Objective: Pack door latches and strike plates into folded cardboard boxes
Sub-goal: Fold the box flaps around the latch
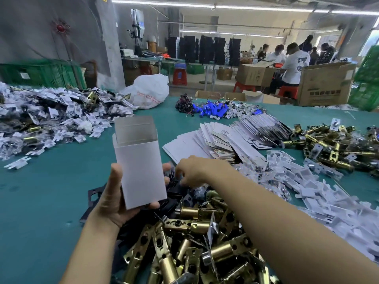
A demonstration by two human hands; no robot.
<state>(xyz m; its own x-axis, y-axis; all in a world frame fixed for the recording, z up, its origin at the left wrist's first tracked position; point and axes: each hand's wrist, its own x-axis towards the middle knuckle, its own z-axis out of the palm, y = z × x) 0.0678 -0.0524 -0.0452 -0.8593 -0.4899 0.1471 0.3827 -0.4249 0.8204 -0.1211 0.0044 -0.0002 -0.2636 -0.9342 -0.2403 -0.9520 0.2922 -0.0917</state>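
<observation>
Holding upright box (141, 160) | left hand (114, 199) fingers (166, 167) wrap behind it

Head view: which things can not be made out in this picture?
- Inside of the box, head view: its front wall hides any contents.
- Fingertips of the right hand, head view: blurred over the dark plates, so a grasp cannot be told.
- The latches, head view: the pile is cut off by the bottom edge.
- Red print on the bag, head view: too small to read.
</observation>
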